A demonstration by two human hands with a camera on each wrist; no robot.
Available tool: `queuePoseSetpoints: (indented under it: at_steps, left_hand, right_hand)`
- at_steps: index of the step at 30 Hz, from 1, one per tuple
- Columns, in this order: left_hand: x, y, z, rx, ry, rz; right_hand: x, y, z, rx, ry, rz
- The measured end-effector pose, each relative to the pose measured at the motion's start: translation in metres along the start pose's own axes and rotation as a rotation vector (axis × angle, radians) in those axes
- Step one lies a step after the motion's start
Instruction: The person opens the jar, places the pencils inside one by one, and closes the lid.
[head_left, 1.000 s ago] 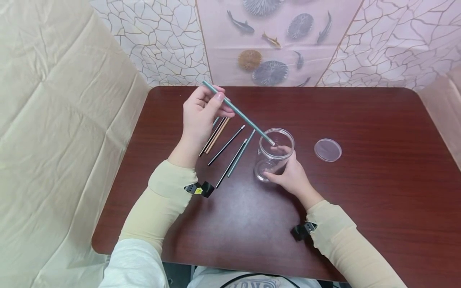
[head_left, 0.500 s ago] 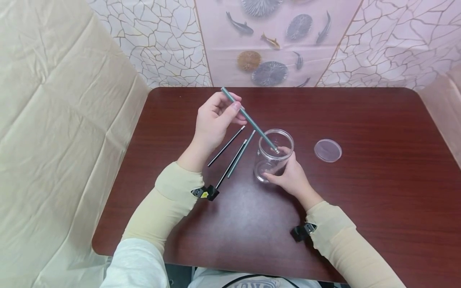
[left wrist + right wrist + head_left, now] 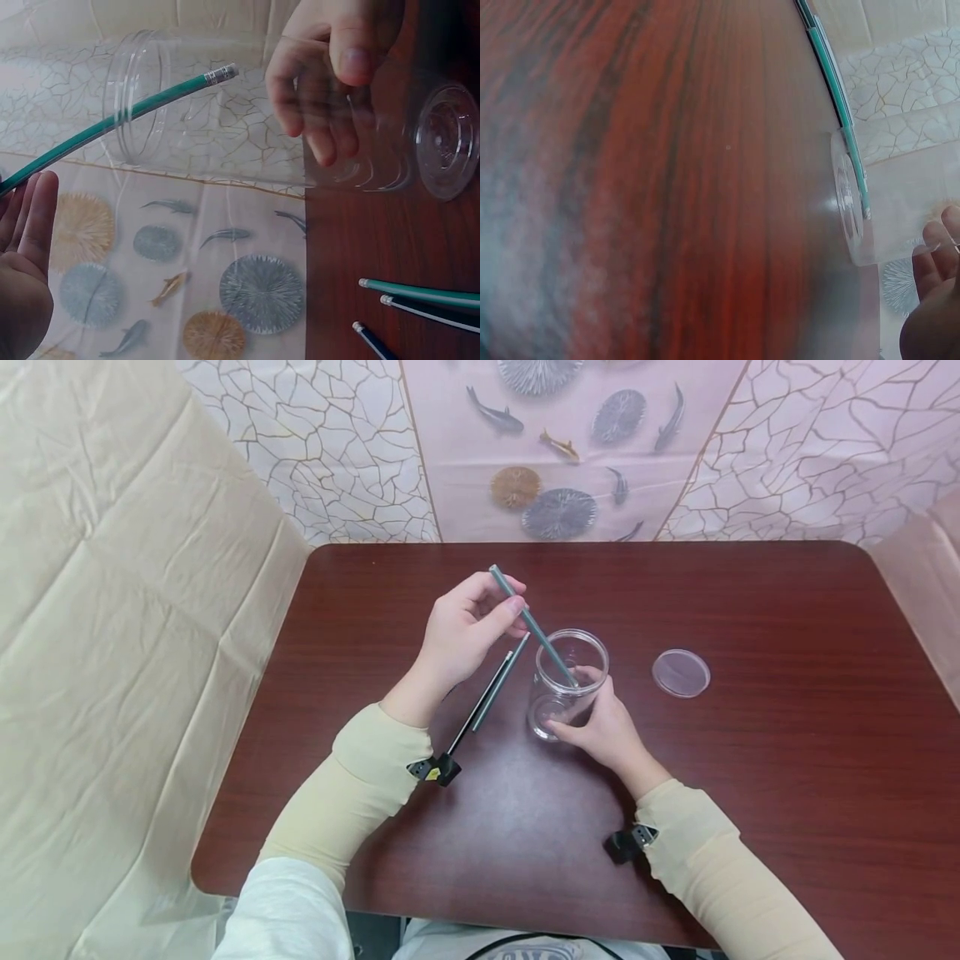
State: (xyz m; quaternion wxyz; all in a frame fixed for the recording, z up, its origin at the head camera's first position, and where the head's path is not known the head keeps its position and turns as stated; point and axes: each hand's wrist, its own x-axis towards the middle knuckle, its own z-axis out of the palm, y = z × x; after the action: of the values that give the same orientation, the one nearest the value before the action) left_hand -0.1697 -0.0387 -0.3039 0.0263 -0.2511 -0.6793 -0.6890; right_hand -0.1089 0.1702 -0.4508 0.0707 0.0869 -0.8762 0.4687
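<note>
Well, the left hand [image 3: 467, 625] pinches a slim green pencil [image 3: 536, 630], tilted (eraser end [image 3: 223, 73] down) into the clear cylindrical jar [image 3: 545, 698] that the right hand [image 3: 606, 728] grips.

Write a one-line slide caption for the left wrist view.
Left grip holds a green pencil, its eraser end inside the clear jar in the right grip.

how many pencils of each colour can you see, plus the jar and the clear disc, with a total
Green pencils: 2
Dark pencils: 2
Clear jar: 1
Clear disc: 1
Total: 6 in sight; the left hand and its arm could hide more.
</note>
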Motion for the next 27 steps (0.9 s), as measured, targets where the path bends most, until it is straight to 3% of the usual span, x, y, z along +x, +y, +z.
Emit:
queuePoseSetpoints:
  at_steps: [10, 27]
  left_hand:
    - [-0.004, -0.005, 0.004, 0.108, -0.078, -0.080]
    - [-0.007, -0.014, 0.009, 0.207, -0.148, -0.088]
  right_hand:
    - [0.000, 0.001, 0.001, 0.019, -0.006, -0.026]
    - [-0.001, 0.003, 0.001, 0.018, 0.008, -0.037]
